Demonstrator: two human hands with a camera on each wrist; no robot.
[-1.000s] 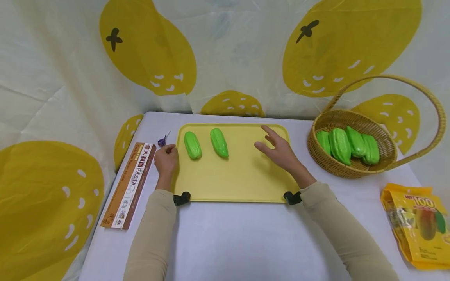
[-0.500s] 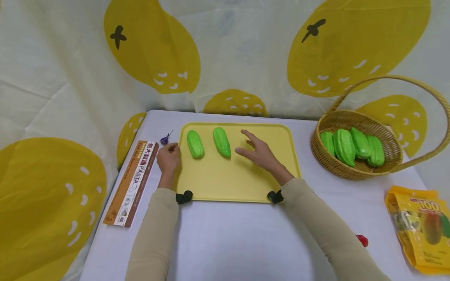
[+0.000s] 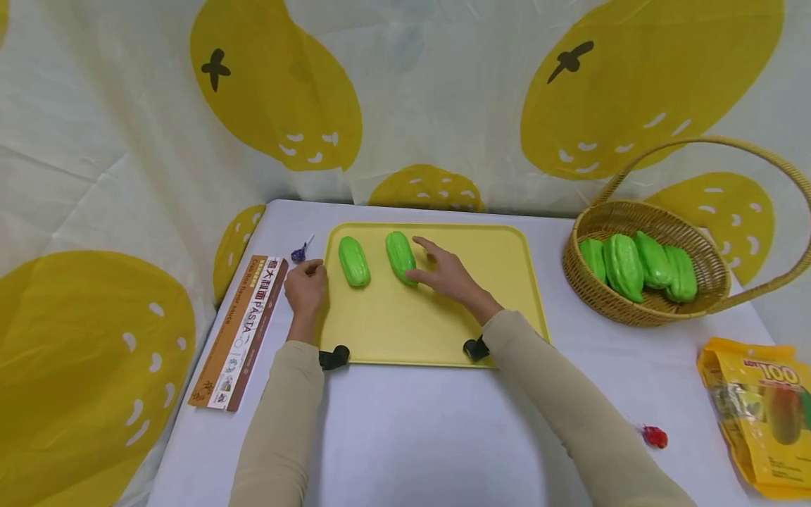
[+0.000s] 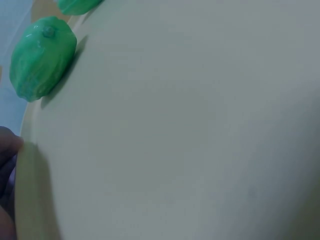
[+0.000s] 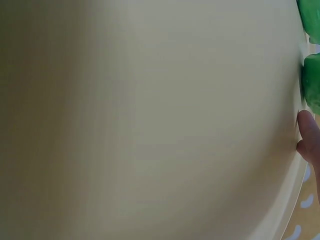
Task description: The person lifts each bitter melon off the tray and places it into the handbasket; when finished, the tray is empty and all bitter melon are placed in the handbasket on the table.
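Two glossy, ribbed green fruits lie on a yellow tray (image 3: 380, 331). My right hand (image 3: 451, 278) reaches to the right one (image 3: 400, 257), fingers spread. In the head view its thumb overlaps the fruit's near end; whether it touches is unclear. The right wrist view has the fingers (image 5: 309, 137) just beside a green fruit (image 5: 312, 82). To the left of that is the other fruit (image 3: 354, 262). My left hand (image 3: 307, 289) rests at the tray's left edge, fingers loosely curled and no object visible in them. In the left wrist view, a fingertip (image 4: 9, 142) meets the rim.
A wicker basket (image 3: 640, 310) with several more green fruits stands at the right. In front of it lie a yellow mango pouch (image 3: 763, 419) and a red-wrapped candy (image 3: 655, 436). Left of the tray are a pasta box (image 3: 239, 334) and a purple lollipop (image 3: 300, 253).
My right hand has moved left across the tray to the right-hand green fruit. The left hand stays at the tray's edge. The red candy has come into view from behind the right sleeve.
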